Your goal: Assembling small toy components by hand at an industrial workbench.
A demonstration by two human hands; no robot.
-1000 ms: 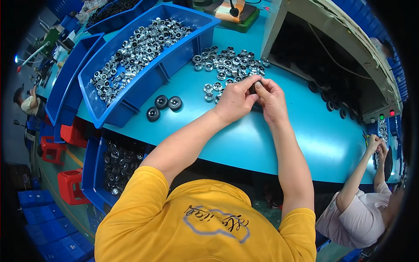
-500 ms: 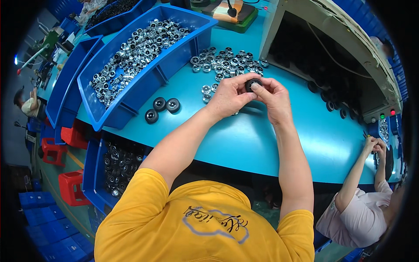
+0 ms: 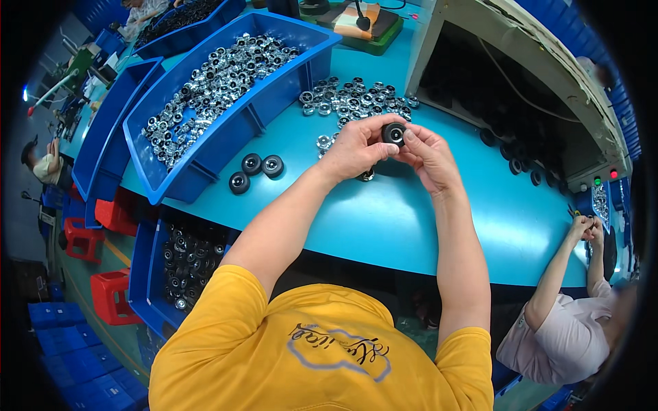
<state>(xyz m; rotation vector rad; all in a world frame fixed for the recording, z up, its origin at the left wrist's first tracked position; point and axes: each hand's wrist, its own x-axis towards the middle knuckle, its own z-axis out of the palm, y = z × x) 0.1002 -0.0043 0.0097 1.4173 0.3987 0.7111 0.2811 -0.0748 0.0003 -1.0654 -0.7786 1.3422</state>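
Left hand (image 3: 351, 146) and right hand (image 3: 433, 157), nearly closed, pinch a wheel (image 3: 394, 133) between them (apparently fitting or checking); moving on likely calls for one releasing.

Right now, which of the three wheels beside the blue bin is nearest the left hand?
The rightmost wheel; the other two wheels lie farther left.
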